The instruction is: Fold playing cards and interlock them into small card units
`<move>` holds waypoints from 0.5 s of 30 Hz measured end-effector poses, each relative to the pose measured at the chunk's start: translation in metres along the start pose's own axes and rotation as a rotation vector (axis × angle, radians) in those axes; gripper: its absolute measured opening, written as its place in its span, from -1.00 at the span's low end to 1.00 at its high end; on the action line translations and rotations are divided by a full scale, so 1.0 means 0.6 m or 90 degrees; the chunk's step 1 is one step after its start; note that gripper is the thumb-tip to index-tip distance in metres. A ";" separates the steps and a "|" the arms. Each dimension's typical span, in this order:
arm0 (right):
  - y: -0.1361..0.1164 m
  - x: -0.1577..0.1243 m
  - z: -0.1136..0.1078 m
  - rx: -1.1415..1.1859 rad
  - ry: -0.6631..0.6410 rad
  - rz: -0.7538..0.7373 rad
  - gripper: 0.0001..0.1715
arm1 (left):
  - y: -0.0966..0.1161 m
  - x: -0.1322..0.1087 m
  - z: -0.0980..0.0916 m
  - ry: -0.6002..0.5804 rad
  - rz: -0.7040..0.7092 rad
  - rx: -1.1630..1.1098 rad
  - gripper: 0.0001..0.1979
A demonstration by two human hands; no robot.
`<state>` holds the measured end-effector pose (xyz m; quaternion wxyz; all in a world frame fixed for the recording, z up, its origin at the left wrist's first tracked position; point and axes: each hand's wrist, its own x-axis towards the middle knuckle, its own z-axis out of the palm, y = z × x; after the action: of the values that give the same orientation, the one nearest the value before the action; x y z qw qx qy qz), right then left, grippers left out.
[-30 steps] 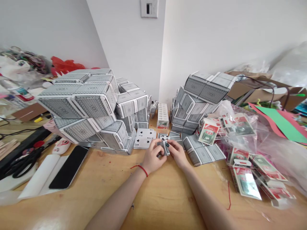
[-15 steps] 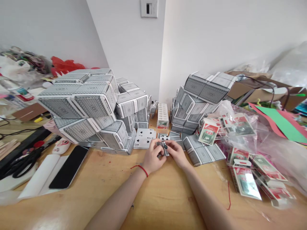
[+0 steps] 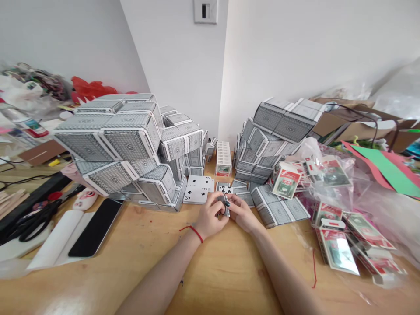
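Observation:
My left hand (image 3: 212,214) and my right hand (image 3: 242,211) meet at the middle of the table, both closed around a small folded playing card (image 3: 226,209). The fingers cover most of it; a grey patterned part and a pale edge show. Just beyond my fingers lie more playing cards (image 3: 226,190), one with black spades face up. To the left of them is a stack of large spade cards (image 3: 197,189) showing twos. Low grey card blocks (image 3: 278,205) rest right of my right hand.
Tall grey card-box structures stand at left (image 3: 127,140) and right (image 3: 282,122). Between them is a row of card packs (image 3: 223,158). Opened card boxes (image 3: 337,249) and plastic lie at right. A phone (image 3: 96,228) and scissors (image 3: 39,221) lie at left.
The fingers have shifted slightly around the folded card, which both hands still hold. The whole view has moved a little; the surrounding objects stay in place.

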<state>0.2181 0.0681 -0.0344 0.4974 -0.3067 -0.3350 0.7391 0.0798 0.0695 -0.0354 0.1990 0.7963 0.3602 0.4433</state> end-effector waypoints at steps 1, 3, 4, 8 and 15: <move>0.000 0.000 0.000 0.008 0.000 0.002 -0.70 | 0.001 0.001 -0.001 0.000 0.006 0.002 -0.85; 0.002 0.001 -0.002 0.014 0.004 0.000 -0.69 | 0.003 0.002 -0.003 0.000 0.014 0.010 -0.84; 0.003 0.002 -0.003 0.012 0.007 -0.003 -0.68 | 0.003 0.002 -0.003 -0.001 0.016 0.013 -0.84; 0.006 0.005 -0.007 -0.029 0.022 -0.037 -0.62 | 0.003 0.002 -0.002 -0.005 0.008 0.006 -0.82; 0.009 0.010 -0.011 -0.113 0.091 -0.097 -0.53 | 0.013 0.001 -0.007 -0.028 -0.085 -0.101 -0.89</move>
<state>0.2186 0.0735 -0.0434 0.5455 -0.3752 -0.3851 0.6429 0.0796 0.0651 -0.0279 0.2980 0.7618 0.3719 0.4388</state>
